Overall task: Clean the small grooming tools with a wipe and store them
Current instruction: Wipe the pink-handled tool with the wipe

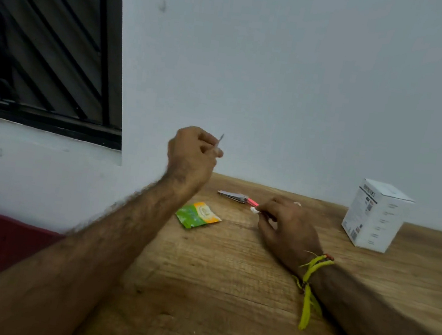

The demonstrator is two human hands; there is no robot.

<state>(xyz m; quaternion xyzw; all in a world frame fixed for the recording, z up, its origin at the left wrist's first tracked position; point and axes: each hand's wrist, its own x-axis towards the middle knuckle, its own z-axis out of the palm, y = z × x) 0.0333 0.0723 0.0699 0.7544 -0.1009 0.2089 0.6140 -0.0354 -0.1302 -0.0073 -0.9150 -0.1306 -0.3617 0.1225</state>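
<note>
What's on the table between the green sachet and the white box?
In the head view, the right hand rests there, pinching a small white wipe. The nail clipper lies just behind that line. Otherwise the wooden table shows bare.

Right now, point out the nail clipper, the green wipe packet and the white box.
nail clipper [233, 196], head view, on its metal lever.
green wipe packet [198, 215], head view, middle of its printed face.
white box [375, 217], head view, on its front corner edge.

Left hand [193, 147] holds a thin tool [219, 140] raised; right hand [285, 225] pinches a wipe [255, 210] on the counter [228, 279] near the clippers [233, 196].
</note>
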